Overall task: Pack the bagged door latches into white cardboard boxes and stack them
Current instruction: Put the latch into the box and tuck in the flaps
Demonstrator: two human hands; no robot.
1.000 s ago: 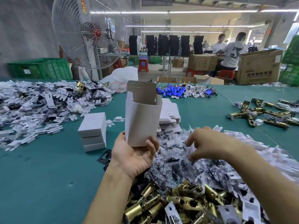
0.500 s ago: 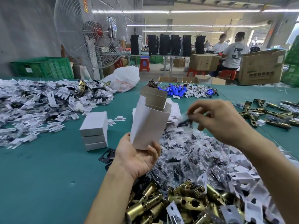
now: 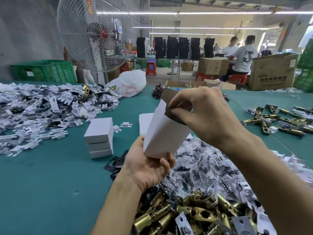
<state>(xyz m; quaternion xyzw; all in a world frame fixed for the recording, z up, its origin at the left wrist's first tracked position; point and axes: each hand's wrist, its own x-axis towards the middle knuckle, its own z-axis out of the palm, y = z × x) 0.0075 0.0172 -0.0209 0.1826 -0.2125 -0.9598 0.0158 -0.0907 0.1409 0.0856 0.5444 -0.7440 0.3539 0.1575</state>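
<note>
My left hand (image 3: 147, 167) grips the bottom of an open white cardboard box (image 3: 162, 133), tilted with its mouth up and away from me. My right hand (image 3: 203, 112) sits at the box's mouth, its thumb and fingers pinching a small clear bag that is almost wholly hidden inside the opening. Under both hands lies a heap of small bagged dark parts (image 3: 203, 167). Closer to me lies a pile of brass door latches (image 3: 186, 211). Three closed white boxes (image 3: 100, 138) stand stacked to the left on the green table.
Flat white box blanks (image 3: 144, 122) lie behind the held box. A big heap of white inserts (image 3: 33, 112) covers the left of the table, and more brass latches (image 3: 274, 121) lie at the right. Black plates (image 3: 115, 164) rest beside my left wrist. A fan (image 3: 96, 34) stands behind.
My right hand lifted a small bag from the heap and brought it leftward to the box's mouth. My left hand tilted the box toward it.
</note>
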